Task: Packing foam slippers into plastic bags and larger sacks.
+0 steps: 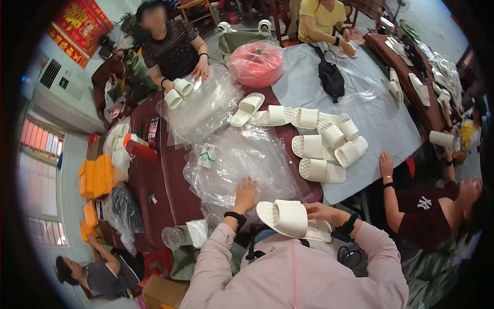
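My right hand (325, 214) grips a pair of white slippers (287, 218) close to my body, its fingers closed at their edge. One slipper overlaps the other. Just to the left, my left hand (247, 193) lies with fingers stretched out on a stack of clear plastic bags (242, 154). A small white and green card (207, 155) lies on the bags. Beyond my right hand, several white slippers (322, 171) form a loose heap and a row on the table.
A dark red cover (144, 180) and a pale plastic sheet (381, 123) lie over the table. Across it, a person (172, 51) holds white slippers (178, 92) by more bags. A pink plastic-wrapped bundle (256, 64), a black bag (331, 77) and a red bottle (141, 150) lie around. Other people sit nearby.
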### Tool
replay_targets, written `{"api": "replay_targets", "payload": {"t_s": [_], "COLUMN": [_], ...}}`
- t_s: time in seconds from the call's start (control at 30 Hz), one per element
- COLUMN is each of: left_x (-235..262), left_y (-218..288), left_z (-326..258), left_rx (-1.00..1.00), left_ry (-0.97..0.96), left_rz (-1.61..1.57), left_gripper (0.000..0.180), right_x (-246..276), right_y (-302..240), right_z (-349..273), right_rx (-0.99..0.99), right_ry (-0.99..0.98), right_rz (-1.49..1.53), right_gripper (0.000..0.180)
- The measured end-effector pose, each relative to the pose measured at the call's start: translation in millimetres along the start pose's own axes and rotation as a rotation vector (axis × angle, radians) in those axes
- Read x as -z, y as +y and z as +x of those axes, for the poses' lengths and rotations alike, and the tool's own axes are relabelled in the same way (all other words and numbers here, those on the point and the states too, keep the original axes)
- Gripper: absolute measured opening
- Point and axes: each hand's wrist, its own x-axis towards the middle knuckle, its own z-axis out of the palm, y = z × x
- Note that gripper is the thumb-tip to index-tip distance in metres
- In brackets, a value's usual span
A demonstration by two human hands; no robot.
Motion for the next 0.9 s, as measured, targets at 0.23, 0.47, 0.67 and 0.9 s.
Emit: {"api": "replay_targets", "payload": {"t_s": [0.23,0.47,0.67,0.9], "left_x": [46.1,56.3,93.7,113.8], "left_y": [20.6,-15.8,-18.2,-10.0], "left_z": [-33.6,-59.6,-55.6,-63.3], "left_rx": [0.082,0.233,0.231,0.118], "left_ry": [0.192,0.201,0.067,0.242], "left_rz": [-0.001,-0.890,-1.063,-0.918], "left_gripper": [0.044,0.034,0.035,0.044], "right_x": [8.7,3.3,-11.9,-33.1], "right_y": [-13.0,-28.2,-23.3,-1.9], "right_z": [17.6,54.2,78.5,85.7], "right_rx": [0.008,0.135,0.387,0.531], "right_ry": [-0.184,-0.256,-0.097,0.339], "right_rz": [-0.104,-0.373,-0.684,-1.055], "right_gripper": [0.043,0.037,0.040,0.033]}}
